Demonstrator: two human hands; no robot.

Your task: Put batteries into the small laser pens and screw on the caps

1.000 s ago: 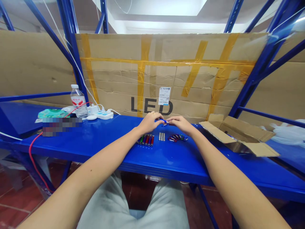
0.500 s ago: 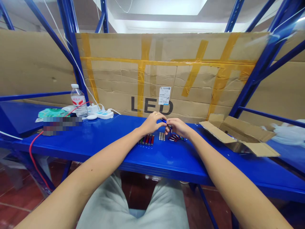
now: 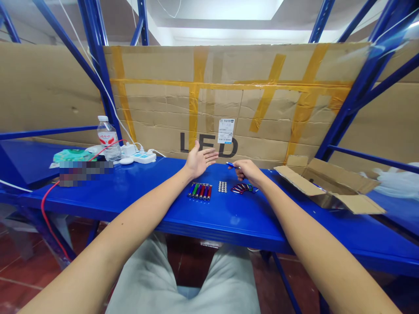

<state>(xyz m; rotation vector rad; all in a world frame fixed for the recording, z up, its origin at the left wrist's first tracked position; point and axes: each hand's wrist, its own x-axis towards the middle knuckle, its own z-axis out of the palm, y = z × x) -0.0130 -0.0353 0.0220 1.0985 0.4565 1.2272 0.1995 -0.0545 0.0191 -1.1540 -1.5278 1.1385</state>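
My left hand (image 3: 200, 161) is raised above the table with its palm turned up and its fingers stretched out; nothing lies in it. My right hand (image 3: 249, 172) pinches a slim blue metal tube (image 3: 231, 165), which looks like a mini flashlight. Its free end points left toward my left hand, with a gap between. Below my left hand, several coloured mini flashlights (image 3: 200, 192) in blue, green, purple and red lie side by side in a row. Silver button cells (image 3: 223, 187) stand in a small block to their right. Beneath my right hand are several coloured carabiner clips (image 3: 241, 188), overlapping one another.
An open cardboard box (image 3: 334, 183) sits at the right of the blue table (image 3: 137, 192). At the back left are a water bottle (image 3: 108, 138), a power strip (image 3: 144, 156) and a green packet (image 3: 73, 155). A taped cardboard wall (image 3: 157, 109) closes the rear.
My hands, which were together around the blue flashlight, have moved apart. My left hand has let go, shifted left and turned palm up. The flashlight stays in my right hand.
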